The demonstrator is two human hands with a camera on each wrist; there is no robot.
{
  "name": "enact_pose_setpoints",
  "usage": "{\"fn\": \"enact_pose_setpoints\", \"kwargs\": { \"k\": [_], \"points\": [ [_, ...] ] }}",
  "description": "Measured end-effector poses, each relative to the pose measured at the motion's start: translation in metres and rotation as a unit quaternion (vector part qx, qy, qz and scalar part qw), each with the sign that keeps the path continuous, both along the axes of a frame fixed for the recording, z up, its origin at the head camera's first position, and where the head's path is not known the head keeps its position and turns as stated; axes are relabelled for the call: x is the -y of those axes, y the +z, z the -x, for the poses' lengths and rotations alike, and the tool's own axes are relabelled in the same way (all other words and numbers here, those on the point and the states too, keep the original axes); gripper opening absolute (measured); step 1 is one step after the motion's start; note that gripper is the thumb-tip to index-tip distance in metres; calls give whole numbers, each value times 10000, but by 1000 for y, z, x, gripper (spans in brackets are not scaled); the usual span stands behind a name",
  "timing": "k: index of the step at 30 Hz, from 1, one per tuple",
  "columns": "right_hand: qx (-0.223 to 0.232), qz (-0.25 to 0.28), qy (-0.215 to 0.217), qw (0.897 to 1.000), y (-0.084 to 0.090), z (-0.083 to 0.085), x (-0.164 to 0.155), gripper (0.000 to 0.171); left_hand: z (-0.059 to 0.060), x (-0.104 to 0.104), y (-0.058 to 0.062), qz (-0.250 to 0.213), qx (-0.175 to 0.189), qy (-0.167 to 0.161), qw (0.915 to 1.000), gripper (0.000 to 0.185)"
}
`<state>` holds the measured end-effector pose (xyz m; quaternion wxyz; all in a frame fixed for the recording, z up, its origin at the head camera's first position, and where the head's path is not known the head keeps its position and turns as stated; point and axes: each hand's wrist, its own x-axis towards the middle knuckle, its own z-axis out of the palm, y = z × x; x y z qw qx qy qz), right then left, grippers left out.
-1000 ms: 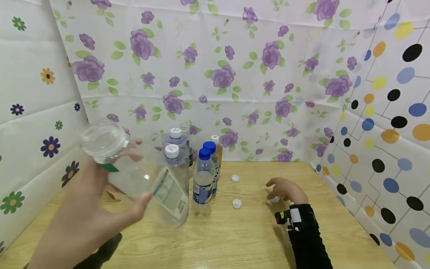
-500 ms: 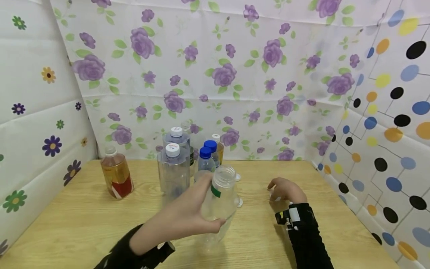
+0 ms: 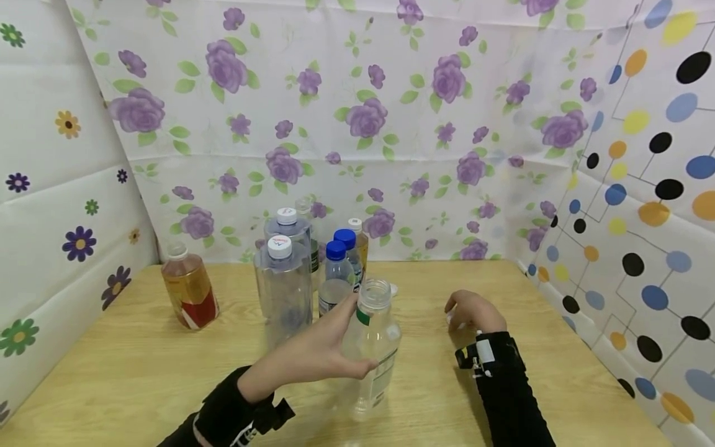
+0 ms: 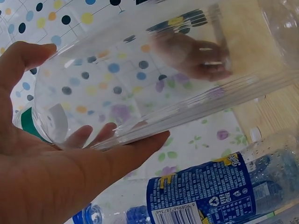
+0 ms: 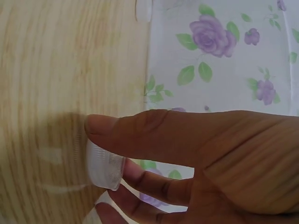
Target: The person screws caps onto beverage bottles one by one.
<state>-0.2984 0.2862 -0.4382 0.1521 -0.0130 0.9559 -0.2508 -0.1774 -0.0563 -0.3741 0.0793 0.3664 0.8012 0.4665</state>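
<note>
My left hand (image 3: 313, 354) grips a clear plastic bottle (image 3: 373, 372) below its uncapped mouth, thumb on one side and fingers round the other. The bottle is close to upright at the front of the table; in the left wrist view, the thumb and fingers wrap its shoulder. My right hand (image 3: 477, 312) is low over the table to the right. In the right wrist view, a white ridged bottle cap (image 5: 103, 169) is pinched between the thumb and fingers, close to the wooden surface. The head view shows that cap only in part.
Two large clear bottles (image 3: 285, 292) with white caps stand left of centre. Beside them are blue-capped bottles (image 3: 337, 273) and an amber bottle (image 3: 365, 245) behind. An uncapped red-and-gold labelled bottle (image 3: 190, 288) stands far left. Another loose cap (image 3: 393, 289) lies behind the held bottle.
My left hand has brought the clear bottle from the upper left across to the front centre and turned it near upright. The right hand stays in place, its fingers drawn in round the cap.
</note>
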Motion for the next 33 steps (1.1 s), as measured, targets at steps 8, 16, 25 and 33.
{"fn": "enact_pose_setpoints", "kwargs": {
  "k": [8, 16, 25, 33],
  "points": [
    [-377, -129, 68, 9992, 3, 0, -1, 29, -3, -3, 0, -14, 210, 81, 9997, 104],
    [-1582, 183, 328, 9867, 30, -5, 13, 38, 0, -2, -3, 24, 38, 2, 10000, 97],
    [-2972, 1693, 1062, 9337, 86, -42, 65, 34, 1, 0, -2, 169, 139, -36, 9998, 101],
    [-3076, 4814, 2954, 7658, 107, -79, 109, 35, 3, 1, -3, 201, 39, -101, 9997, 101]
  ]
}}
